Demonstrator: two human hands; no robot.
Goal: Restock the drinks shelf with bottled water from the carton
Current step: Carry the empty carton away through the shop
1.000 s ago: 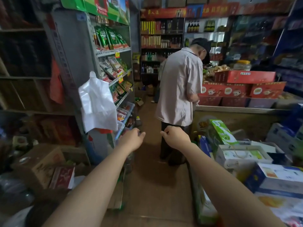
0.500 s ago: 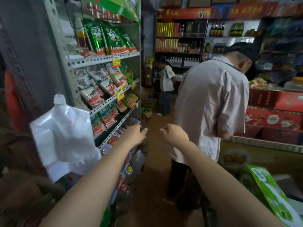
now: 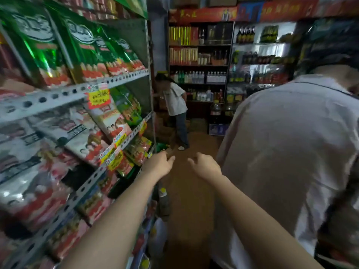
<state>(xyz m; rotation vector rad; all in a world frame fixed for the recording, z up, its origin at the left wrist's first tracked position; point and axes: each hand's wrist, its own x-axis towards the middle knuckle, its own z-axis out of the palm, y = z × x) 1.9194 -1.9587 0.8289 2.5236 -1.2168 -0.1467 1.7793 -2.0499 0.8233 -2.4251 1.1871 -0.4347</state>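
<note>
My left hand and my right hand are stretched out ahead of me over the aisle floor, both empty with fingers loosely curled and slightly apart. A drinks shelf with rows of bottles stands against the far wall at the end of the aisle. No carton of bottled water can be made out in this view.
A metal rack of snack packets lines the aisle on my left, close to my left arm. A person in a light shirt stands very near on my right. Another person stands at the aisle's far end. Bottles sit on the floor by the rack.
The view has advanced down the aisle; the rack and the person in the light shirt are much closer. The white bag on the rack has left the view. Both hands stay empty ahead.
</note>
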